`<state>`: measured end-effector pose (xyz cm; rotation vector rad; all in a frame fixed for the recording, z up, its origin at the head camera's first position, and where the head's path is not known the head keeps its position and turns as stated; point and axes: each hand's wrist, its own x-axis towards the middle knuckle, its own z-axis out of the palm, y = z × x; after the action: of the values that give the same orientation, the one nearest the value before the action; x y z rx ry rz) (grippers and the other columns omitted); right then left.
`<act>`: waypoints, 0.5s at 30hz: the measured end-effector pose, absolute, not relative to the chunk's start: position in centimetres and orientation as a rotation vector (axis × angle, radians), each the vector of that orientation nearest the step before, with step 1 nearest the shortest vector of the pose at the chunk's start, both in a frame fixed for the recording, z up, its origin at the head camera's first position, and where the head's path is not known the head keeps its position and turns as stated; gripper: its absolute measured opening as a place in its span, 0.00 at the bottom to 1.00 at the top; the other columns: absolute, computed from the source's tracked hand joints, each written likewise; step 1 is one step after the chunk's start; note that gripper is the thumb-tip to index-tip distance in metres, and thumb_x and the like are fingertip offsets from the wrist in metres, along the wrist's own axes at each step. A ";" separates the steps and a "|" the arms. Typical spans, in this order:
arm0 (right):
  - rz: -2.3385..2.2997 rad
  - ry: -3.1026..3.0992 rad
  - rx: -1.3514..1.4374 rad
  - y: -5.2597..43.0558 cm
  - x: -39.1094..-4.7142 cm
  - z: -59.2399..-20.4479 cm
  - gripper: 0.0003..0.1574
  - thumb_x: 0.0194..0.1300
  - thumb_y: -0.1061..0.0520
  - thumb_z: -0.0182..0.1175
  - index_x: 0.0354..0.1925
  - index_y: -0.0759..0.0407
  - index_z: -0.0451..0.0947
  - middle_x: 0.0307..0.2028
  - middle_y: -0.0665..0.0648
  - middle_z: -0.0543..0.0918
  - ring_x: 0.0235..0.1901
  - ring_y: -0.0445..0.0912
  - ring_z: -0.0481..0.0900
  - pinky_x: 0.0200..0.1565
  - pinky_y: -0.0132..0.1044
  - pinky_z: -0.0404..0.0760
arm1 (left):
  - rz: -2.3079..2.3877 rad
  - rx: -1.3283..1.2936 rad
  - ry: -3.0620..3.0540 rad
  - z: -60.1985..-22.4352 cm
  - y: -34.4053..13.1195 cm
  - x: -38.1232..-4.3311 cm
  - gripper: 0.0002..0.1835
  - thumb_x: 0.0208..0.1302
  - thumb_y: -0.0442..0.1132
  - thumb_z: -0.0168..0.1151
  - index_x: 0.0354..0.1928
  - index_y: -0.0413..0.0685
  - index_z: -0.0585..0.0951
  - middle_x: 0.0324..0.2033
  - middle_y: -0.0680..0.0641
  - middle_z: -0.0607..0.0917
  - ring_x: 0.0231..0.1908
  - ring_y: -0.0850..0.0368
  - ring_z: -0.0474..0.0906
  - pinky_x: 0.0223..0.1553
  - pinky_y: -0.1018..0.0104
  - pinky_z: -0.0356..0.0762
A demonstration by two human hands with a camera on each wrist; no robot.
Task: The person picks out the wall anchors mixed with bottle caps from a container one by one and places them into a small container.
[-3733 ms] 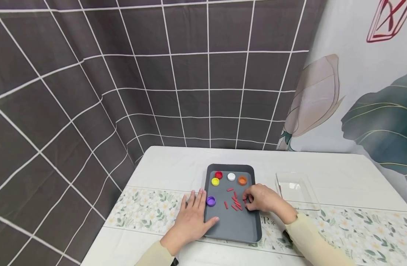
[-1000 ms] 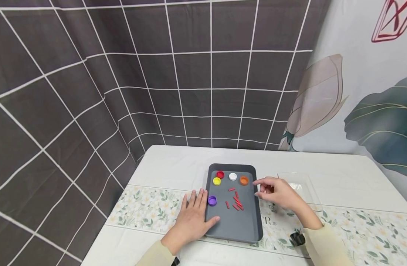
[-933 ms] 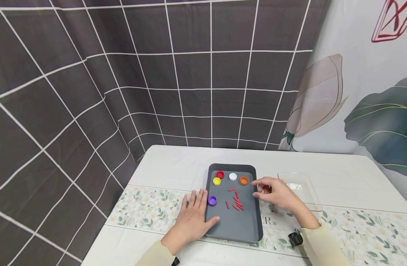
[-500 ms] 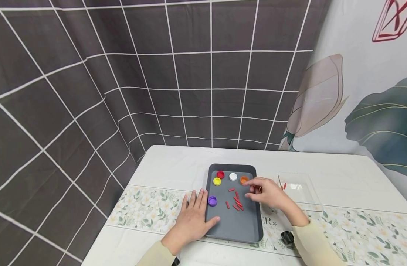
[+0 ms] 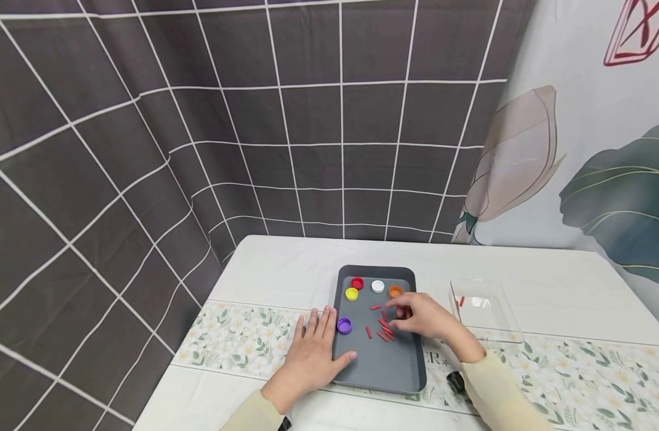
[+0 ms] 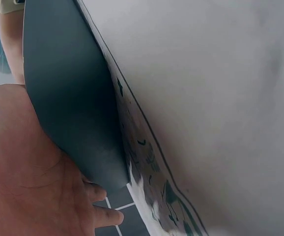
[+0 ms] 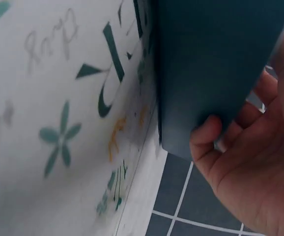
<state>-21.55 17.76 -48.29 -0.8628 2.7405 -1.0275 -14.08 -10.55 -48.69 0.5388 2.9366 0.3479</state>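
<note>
Several short red sticks (image 5: 382, 335) lie loose in the middle of a grey tray (image 5: 377, 365). Over their right side hovers my right hand (image 5: 428, 315), thumb and index finger apart and nothing visible between them. My left hand (image 5: 307, 356) lies flat at the tray's left rim, fingers straight and thumb reaching over the edge. In the tray are a purple cap (image 5: 343, 325), a yellow cap (image 5: 352, 294), a red cap (image 5: 357, 283), a white cap (image 5: 377, 287) and an orange cap (image 5: 396, 291). The wrist views show each palm beside the tray's outer wall.
A clear plastic box (image 5: 496, 323) stands right of the tray, with red sticks (image 5: 461, 301) at its left end. The white table (image 5: 286, 263) carries a floral cloth band (image 5: 243, 335). A dark gridded curtain (image 5: 307, 120) hangs behind.
Earlier my right hand was at a red stick by the tray's right side; that stick is gone from there. Since then the hand has come back leftward from the tray's right rim over the sticks.
</note>
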 end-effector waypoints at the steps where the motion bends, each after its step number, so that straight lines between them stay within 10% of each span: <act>1: -1.012 2.747 -0.844 17.5 -21.6 -48.3 0.18 0.59 0.57 0.74 0.48 0.61 0.86 0.24 0.43 0.74 0.24 0.34 0.68 0.28 0.31 0.70 | 0.347 0.539 2.937 -48.7 -10.5 -14.1 0.51 0.71 0.70 0.48 0.81 0.42 0.50 0.80 0.41 0.52 0.78 0.37 0.43 0.75 0.36 0.37; 15: -0.808 2.842 -0.686 15.9 -22.2 -48.5 0.13 0.57 0.59 0.75 0.42 0.56 0.89 0.18 0.44 0.72 0.18 0.37 0.67 0.24 0.31 0.66 | 0.353 0.538 2.927 -48.6 -10.6 -14.1 0.51 0.71 0.70 0.48 0.81 0.42 0.49 0.80 0.42 0.51 0.78 0.37 0.43 0.75 0.37 0.37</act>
<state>-22.22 15.90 -48.53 -0.6856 2.8422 -0.8078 -14.08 -10.60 -48.62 0.5379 2.9268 0.3530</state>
